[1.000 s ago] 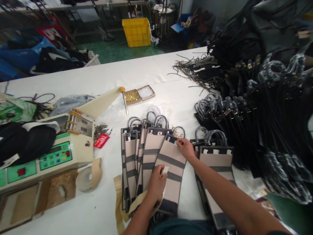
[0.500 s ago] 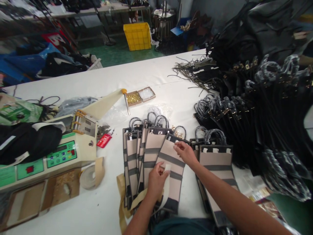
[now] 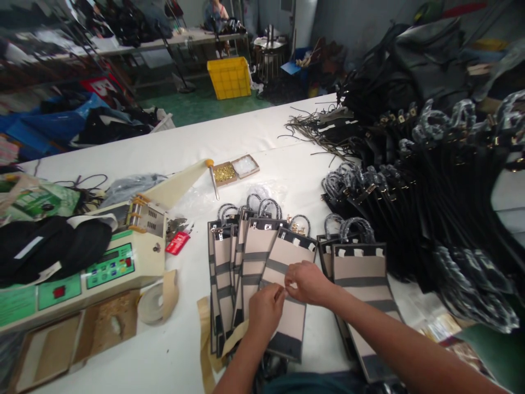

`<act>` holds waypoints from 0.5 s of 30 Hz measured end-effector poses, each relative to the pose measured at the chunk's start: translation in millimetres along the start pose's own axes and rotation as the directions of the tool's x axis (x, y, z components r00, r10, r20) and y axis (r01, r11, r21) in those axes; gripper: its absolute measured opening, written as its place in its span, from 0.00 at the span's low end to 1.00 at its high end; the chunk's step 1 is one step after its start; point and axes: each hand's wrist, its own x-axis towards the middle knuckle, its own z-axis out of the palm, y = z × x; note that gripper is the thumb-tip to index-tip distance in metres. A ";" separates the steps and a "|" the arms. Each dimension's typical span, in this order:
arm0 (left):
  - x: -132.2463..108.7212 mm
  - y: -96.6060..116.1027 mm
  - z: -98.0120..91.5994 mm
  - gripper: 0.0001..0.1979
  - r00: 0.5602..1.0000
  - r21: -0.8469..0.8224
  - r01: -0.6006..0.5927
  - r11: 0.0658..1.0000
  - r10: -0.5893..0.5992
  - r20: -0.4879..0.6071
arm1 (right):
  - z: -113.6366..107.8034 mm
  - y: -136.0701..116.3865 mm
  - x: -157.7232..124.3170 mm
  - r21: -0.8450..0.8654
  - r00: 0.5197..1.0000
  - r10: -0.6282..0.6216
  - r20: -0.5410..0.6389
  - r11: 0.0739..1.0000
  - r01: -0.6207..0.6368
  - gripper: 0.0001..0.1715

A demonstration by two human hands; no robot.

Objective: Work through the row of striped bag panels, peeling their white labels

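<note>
My left hand [image 3: 266,309] is closed, fingertips pinched, with a strip of beige tape [image 3: 237,335] running out beneath it. My right hand [image 3: 307,282] has its fingers pinched together right beside the left fingertips; what they grip is hidden. Both are over a beige bag panel [image 3: 295,325] with dark bands and small white pieces along its black top edge. More such panels [image 3: 258,243], with plastic-wrapped handles, lie fanned out to the left. To the right, another banded panel [image 3: 361,266] carries white pieces on its top band.
At the left stands a cream machine [image 3: 153,257] with green panels, beside a tape roll [image 3: 151,306]. A screwdriver [image 3: 213,180] lies by small boxes of gold pieces [image 3: 224,172] and white pieces [image 3: 245,165]. Black straps [image 3: 443,208] are heaped at right.
My right hand has come down from the panel's top edge to meet my left fingertips. The pale tape end that hung from my left hand no longer shows. The camera view has shifted slightly.
</note>
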 end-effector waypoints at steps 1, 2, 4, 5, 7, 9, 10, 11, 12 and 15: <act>-0.5 -1.6 0.8 0.11 0.999 0.040 -0.041 0.998 0.042 -0.014 | 2.2 -1.1 1.0 -0.012 1.000 0.006 0.002 1.000 -0.006 0.05; -0.4 -3.1 1.5 0.11 0.997 0.069 -0.073 0.995 0.075 -0.032 | 5.7 -0.9 2.3 -0.004 1.000 0.028 -0.001 1.000 -0.028 0.05; 1.0 -5.3 2.6 0.12 0.991 0.102 -0.107 0.989 0.115 -0.073 | 14.2 4.0 6.3 0.063 0.993 0.114 -0.022 0.992 -0.113 0.06; 1.9 -6.0 3.1 0.12 0.987 0.106 -0.121 0.987 0.131 -0.093 | 18.2 8.9 9.3 0.110 0.984 0.174 -0.047 0.980 -0.168 0.06; 3.4 -6.6 4.7 0.14 0.980 0.082 -0.152 0.985 0.162 -0.117 | 23.6 22.4 18.2 0.256 0.948 0.298 -0.112 0.930 -0.263 0.08; 4.0 -7.4 8.1 0.14 0.979 0.009 -0.166 0.986 0.166 -0.119 | 24.7 38.2 31.8 0.467 0.894 0.424 -0.145 0.826 -0.316 0.11; 4.2 -8.2 10.5 0.13 0.983 -0.047 -0.146 0.988 0.139 -0.121 | 24.1 45.6 40.3 0.568 0.864 0.485 -0.138 0.753 -0.333 0.13; 4.5 -9.4 13.1 0.12 0.988 -0.116 -0.104 0.988 0.090 -0.122 | 23.2 52.2 49.8 0.645 0.838 0.533 -0.120 0.683 -0.342 0.15; 5.1 -11.2 15.6 0.11 0.992 -0.194 -0.046 0.980 0.022 -0.122 | 22.4 57.7 59.7 0.692 0.813 0.572 -0.107 0.630 -0.353 0.16; 10.2 -19.2 21.7 0.11 0.979 -0.387 0.127 0.913 -0.179 -0.100 | 21.7 70.5 86.3 0.696 0.765 0.632 -0.123 0.605 -0.388 0.18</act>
